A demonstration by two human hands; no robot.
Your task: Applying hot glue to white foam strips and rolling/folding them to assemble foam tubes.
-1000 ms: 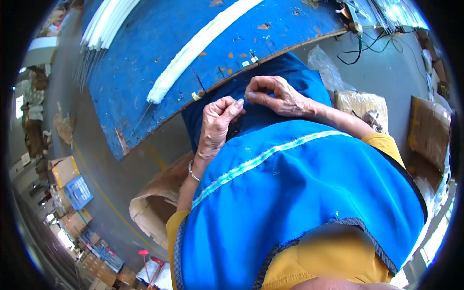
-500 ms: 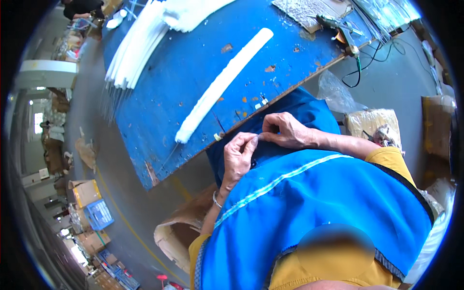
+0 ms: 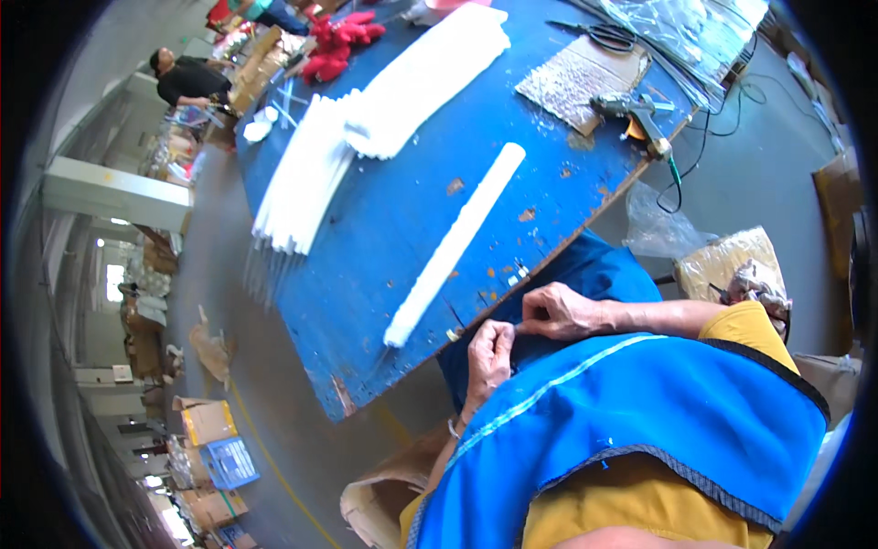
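Observation:
My left hand (image 3: 489, 355) and my right hand (image 3: 560, 311) meet at the near edge of the blue table (image 3: 384, 229), over my blue apron (image 3: 631, 421). Their fingertips pinch a small thin piece between them; it is too small to tell what it is. A long white foam-like strip (image 3: 455, 243) lies on the table just beyond my hands, one end close to my left hand. Small pale bits (image 3: 518, 273) lie near the table edge by my right hand.
A stack of white strips (image 3: 306, 178) and a white pile (image 3: 430, 69) lie further back on the table. A glue gun (image 3: 640, 114), a silvery mat (image 3: 576, 78) and clear plastic sheets (image 3: 677, 23) sit at the right. Red items (image 3: 334, 41) and another person (image 3: 187, 82) are beyond. Cardboard boxes (image 3: 206, 421) stand on the floor.
The view has tilted upward, showing more of the table. Both hands stay together at the table edge, still pinching the small piece.

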